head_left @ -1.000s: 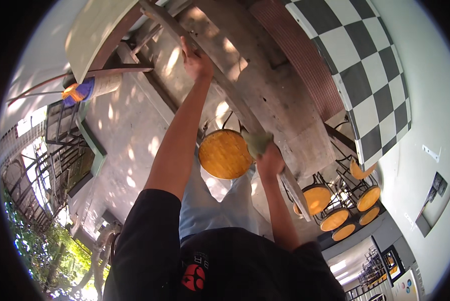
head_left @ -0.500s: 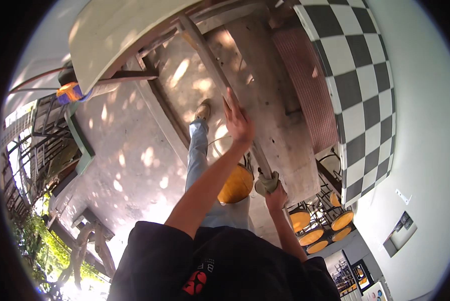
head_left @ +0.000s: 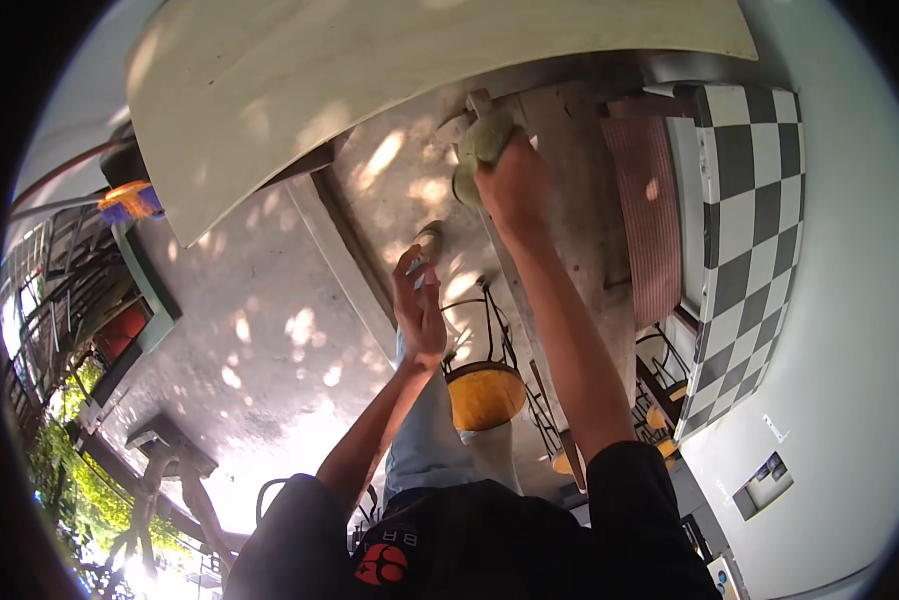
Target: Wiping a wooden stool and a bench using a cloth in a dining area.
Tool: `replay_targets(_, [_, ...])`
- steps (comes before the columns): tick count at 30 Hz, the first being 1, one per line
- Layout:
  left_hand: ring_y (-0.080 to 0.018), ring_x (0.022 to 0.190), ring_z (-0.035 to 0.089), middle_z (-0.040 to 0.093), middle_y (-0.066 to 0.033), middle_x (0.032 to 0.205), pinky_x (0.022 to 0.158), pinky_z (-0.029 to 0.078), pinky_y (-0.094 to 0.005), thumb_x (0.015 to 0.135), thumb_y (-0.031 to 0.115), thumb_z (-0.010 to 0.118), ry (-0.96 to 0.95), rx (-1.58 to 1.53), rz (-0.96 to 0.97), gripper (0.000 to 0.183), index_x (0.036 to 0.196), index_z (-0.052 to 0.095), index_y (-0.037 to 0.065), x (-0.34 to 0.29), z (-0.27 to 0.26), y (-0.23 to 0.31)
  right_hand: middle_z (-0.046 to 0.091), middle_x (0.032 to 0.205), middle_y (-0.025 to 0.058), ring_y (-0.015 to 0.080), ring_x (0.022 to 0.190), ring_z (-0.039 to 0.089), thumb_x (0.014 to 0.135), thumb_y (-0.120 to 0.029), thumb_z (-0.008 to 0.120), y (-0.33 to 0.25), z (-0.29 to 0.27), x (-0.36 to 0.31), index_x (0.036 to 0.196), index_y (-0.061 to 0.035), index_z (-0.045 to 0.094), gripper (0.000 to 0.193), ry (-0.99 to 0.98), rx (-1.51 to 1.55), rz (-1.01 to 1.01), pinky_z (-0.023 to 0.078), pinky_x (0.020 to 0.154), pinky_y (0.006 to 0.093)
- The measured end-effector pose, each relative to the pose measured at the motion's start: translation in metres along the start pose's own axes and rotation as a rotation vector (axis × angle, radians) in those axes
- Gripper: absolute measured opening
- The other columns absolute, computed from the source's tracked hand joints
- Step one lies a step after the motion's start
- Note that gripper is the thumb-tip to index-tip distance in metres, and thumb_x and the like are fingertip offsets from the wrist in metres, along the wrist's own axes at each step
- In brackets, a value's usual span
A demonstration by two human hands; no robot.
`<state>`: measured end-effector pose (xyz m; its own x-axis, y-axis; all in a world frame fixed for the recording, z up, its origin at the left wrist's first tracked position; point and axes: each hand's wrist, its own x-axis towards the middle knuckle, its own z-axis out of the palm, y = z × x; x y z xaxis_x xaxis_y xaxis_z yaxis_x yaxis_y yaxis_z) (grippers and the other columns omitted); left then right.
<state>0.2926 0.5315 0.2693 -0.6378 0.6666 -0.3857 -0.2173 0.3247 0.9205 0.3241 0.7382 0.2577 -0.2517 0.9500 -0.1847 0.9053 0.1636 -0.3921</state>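
My right hand (head_left: pixel 517 190) is closed around a green cloth (head_left: pixel 484 142), far forward near the tabletop's edge. The cloth wraps a wooden bar (head_left: pixel 479 102), whose end pokes out just beyond it. Much of the bar's length is hidden by my right hand and forearm. Left of my right forearm, my left hand (head_left: pixel 421 312) is raised, fingers extended and apart from the bar. No object shows in it. Below and between the arms stands a stool with a round yellow-orange seat (head_left: pixel 486 396) and dark metal legs.
A large cream tabletop (head_left: pixel 369 65) spans the far side. To the right are a reddish-brown ribbed surface (head_left: pixel 645 220), a black-and-white checkered surface (head_left: pixel 739 205) and a pale wall (head_left: pixel 839 300). An orange and purple bundle (head_left: pixel 132 202) sits at far left. Plants (head_left: pixel 74 470) grow at lower left.
My right hand has slid the cloth forward along the bar, from its near part to its far end. My left hand has come off the bar and moved left and back. The view has shifted.
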Motion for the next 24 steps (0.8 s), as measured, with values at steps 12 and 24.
replay_targets(12, [-0.0262,0.106,0.059,0.053,-0.0154,0.124,0.081,0.051,-0.0342,0.095,0.01,0.051,0.0,0.125,0.249,0.033,0.127,0.048,0.001,0.013,0.041,-0.003,0.065,0.093,0.021,0.0396,0.085,0.064,0.072,-0.02,0.076,0.085,-0.015,-0.148,0.12,-0.0029,0.048,0.058,-0.074,-0.023,0.033,0.052,0.071,0.0482])
replay_targets(24, [-0.0267,0.116,0.053,0.051,-0.0157,0.131,0.094,0.042,-0.0357,0.098,0.022,0.049,-0.097,0.025,0.135,0.032,0.128,0.052,0.009,0.02,0.074,-0.027,0.056,0.13,0.0192,0.0369,0.113,0.057,0.075,-0.009,0.064,0.147,-0.036,-0.236,0.14,-0.0105,0.041,0.069,-0.201,0.228,0.155,0.049,0.091,0.0423])
